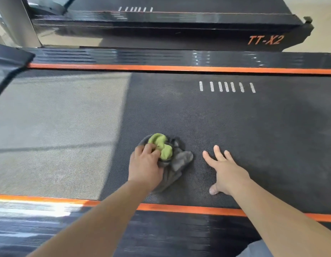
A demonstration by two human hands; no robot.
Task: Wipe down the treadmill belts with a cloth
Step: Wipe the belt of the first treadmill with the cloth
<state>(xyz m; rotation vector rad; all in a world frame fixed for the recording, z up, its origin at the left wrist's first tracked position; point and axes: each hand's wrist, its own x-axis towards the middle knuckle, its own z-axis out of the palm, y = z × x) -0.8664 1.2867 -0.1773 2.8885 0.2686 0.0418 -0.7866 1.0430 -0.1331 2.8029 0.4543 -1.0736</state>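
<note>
bright light falls on the left part of the belt (64, 117) as a pale patch with a straight edge; the right part is darker. white glare lies on the near side rail (40, 206) and the far rail (201, 57). both rails look smeared, and straight lines bend near the edges.

left hand (144, 169): curled, gripping cloth (165, 153) | right hand (228, 173): fingers spread, palm down
</note>
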